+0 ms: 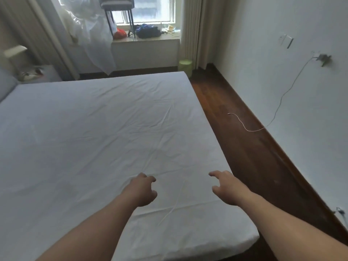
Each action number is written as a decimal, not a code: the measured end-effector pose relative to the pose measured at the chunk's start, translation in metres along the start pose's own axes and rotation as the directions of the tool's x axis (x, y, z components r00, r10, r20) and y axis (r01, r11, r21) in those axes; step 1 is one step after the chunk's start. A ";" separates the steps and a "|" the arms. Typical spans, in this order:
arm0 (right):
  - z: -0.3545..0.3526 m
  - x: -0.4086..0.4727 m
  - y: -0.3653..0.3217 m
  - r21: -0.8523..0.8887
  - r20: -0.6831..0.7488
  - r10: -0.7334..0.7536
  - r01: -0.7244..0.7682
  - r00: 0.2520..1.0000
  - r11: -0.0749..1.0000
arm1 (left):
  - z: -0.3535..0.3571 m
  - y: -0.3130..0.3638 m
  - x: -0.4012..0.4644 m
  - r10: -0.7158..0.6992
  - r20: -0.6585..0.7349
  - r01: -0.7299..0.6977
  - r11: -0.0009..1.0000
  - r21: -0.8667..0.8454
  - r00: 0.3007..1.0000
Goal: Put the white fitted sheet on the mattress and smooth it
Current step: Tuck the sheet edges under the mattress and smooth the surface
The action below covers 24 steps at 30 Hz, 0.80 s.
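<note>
The white fitted sheet (98, 132) covers the whole mattress, wrapped over the near right corner and the right edge. Shallow creases run across it, with a raised fold between my hands near the front. My left hand (143, 189) hovers over the sheet near that fold, fingers loosely curled and holding nothing. My right hand (226, 187) is a little to the right, close to the mattress's right edge, fingers spread and empty. Whether the palms touch the cloth I cannot tell.
Dark wooden floor (244, 140) runs along the bed's right side beside a white wall, with a white cable (244, 125) lying on it. A green bin (185, 65) stands past the far corner. A window sill with bags, a stool and curtains lie beyond; a nightstand (35, 74) sits far left.
</note>
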State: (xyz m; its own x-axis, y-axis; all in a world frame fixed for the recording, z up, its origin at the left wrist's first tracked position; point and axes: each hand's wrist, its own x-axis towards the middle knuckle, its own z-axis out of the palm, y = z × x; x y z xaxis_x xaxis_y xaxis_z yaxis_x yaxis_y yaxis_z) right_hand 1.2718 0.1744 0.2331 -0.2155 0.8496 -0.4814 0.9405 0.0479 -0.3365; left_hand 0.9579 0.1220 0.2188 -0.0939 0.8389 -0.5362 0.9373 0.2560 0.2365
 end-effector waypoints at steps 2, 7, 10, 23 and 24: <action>0.000 0.015 0.011 -0.045 0.038 -0.044 0.046 0.998 0.998 | 0.009 0.019 0.009 -0.031 -0.004 0.031 0.998 -0.055 1.000; 0.002 0.073 0.060 -0.126 0.179 -0.157 0.181 0.971 0.975 | 0.044 0.069 0.030 -0.154 0.031 0.156 0.980 -0.122 0.988; 0.007 0.120 0.087 -0.159 0.223 -0.240 0.278 0.945 0.947 | 0.072 0.103 0.038 -0.251 0.017 0.251 0.956 -0.155 0.968; 0.132 0.217 0.213 -0.366 0.647 -0.329 0.659 0.688 0.657 | 0.318 0.236 0.074 -0.456 0.342 0.530 0.832 -0.164 0.822; 0.140 0.220 0.221 -0.380 0.642 -0.338 0.669 0.688 0.639 | 0.329 0.240 0.082 -0.449 0.349 0.525 0.835 -0.163 0.822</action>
State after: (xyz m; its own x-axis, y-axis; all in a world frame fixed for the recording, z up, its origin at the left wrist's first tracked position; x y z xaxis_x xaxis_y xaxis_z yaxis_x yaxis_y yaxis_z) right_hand 1.3952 0.2982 -0.0607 -0.6350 0.2309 -0.7372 0.5570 0.7981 -0.2298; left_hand 1.2859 0.0942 -0.0348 -0.3813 0.4072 -0.8299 0.6786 0.7329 0.0478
